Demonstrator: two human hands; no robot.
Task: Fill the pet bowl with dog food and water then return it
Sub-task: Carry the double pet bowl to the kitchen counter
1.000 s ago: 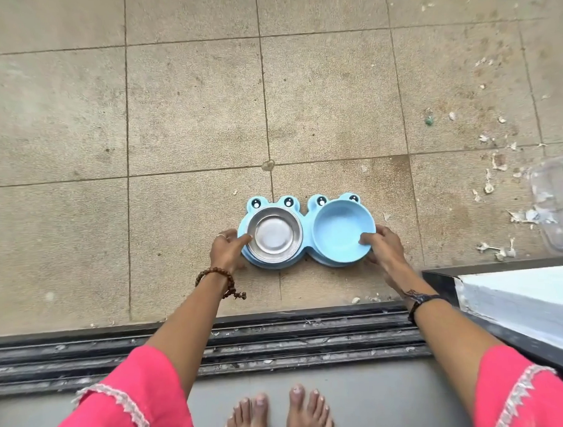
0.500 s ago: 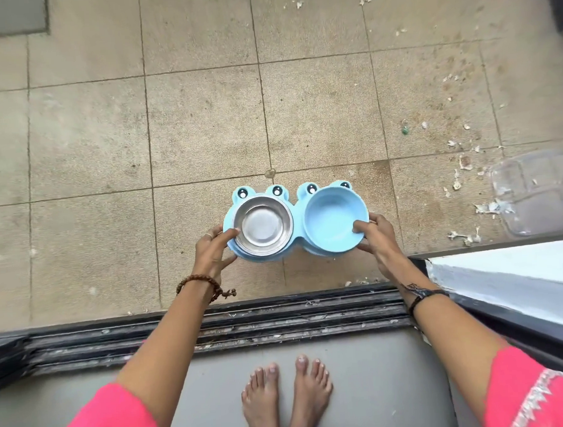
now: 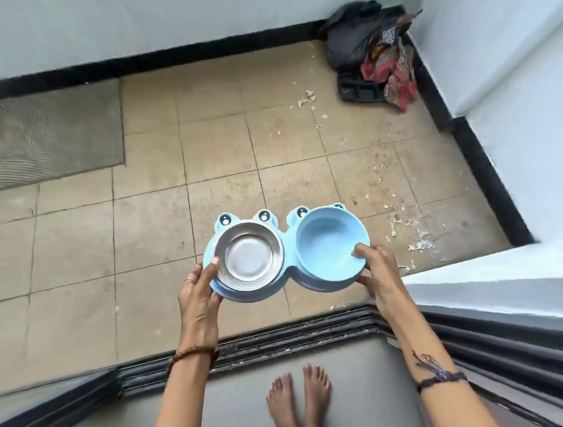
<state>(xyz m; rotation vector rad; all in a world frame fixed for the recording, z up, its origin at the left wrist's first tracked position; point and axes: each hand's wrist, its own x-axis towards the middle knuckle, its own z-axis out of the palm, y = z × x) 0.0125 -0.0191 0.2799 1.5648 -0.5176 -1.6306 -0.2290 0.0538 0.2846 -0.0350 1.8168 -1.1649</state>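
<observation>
A light blue frog-shaped double pet bowl (image 3: 289, 285) hangs in the air above the tiled balcony floor, held level between both hands. Its left well carries an empty steel dish (image 3: 248, 256); its right well carries an empty blue plastic dish (image 3: 330, 243). My left hand (image 3: 198, 292) grips the left end, thumb on the steel rim. My right hand (image 3: 378, 273) grips the right end, thumb hooked over the blue dish's rim. No food or water is visible in either dish.
A black sliding-door track (image 3: 279, 342) crosses the floor just behind the bowl, with my bare feet (image 3: 299, 401) inside it. A grey mat (image 3: 47, 136) lies far left. Dark bags and cloth (image 3: 373, 48) fill the far right corner. White walls (image 3: 522, 138) close the right side.
The bowl went from resting on the tiles to being lifted well clear of the floor in both hands. My view rose, showing the far wall and corner.
</observation>
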